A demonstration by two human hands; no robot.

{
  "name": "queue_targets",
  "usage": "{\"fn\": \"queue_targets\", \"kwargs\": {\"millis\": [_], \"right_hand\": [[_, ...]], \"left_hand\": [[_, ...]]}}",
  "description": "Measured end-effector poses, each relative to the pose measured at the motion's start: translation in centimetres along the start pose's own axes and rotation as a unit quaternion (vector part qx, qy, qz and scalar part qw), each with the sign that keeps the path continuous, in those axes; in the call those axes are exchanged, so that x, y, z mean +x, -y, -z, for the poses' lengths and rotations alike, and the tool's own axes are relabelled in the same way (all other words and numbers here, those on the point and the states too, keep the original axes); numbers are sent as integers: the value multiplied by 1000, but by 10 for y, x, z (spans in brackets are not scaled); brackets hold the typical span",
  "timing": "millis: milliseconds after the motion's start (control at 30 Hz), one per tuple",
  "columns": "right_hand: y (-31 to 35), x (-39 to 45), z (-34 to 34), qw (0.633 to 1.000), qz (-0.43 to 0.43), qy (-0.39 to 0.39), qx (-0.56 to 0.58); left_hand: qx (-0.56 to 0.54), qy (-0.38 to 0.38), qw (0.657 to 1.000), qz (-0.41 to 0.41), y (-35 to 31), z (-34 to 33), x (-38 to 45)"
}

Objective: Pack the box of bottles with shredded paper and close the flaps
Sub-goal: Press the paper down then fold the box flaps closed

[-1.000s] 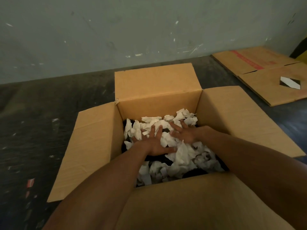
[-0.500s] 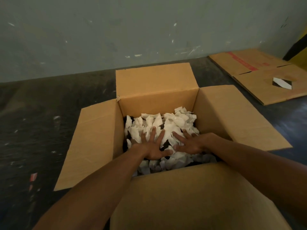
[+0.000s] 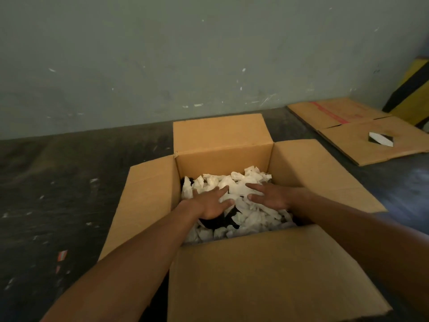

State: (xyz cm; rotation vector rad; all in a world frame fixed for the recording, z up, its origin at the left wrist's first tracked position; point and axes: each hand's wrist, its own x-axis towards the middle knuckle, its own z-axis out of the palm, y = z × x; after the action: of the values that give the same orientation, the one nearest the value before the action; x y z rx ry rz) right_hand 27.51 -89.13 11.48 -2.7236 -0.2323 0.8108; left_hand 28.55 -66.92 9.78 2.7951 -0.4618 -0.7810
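in the upright box — both flat hands on shredded paper.

We see a grey-green wall ahead, scuffed and flecked with pale marks. Below it lies a dark floor, dusty, with small white scraps scattered on its left part. Near the lower left we spot a red-and-white scrap on the floor. At the right, flattened cardboard lies against the wall, with a red stripe and a white cutout. Behind it stands a yellow-and-black post.
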Motion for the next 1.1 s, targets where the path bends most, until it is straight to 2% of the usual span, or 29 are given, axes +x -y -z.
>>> {"fn": "queue_targets", "kwargs": {"millis": [100,233,400,567,767,867,933,1000,1100], "right_hand": [[8,-29,2,998,-1,-63,10],[16,-66,-7,992,-3,-122,12],[29,-108,-29,988,-32,-151,17],[44,-149,-54,984,-63,-164,-9],[51,-186,-70,973,-93,-209,-20],[42,-195,-71,955,-131,-265,36],[34,-197,-67,931,-157,-306,122],[26,-196,-61,893,-190,-342,223],[14,-189,-54,838,-231,-363,335]], "left_hand": [[-5,-38,999,-4,3,0,-19],[8,-141,989,-42,5,1,-61],[6,-227,969,-98,17,-5,-115],[10,-254,960,-116,33,-24,-159],[-17,-238,969,-63,51,-50,-178],[-79,-258,963,15,58,-58,-177],[-148,-274,944,105,61,-59,-177],[-215,-277,920,177,65,-58,-176],[-241,-290,898,225,69,-55,-174]]}}
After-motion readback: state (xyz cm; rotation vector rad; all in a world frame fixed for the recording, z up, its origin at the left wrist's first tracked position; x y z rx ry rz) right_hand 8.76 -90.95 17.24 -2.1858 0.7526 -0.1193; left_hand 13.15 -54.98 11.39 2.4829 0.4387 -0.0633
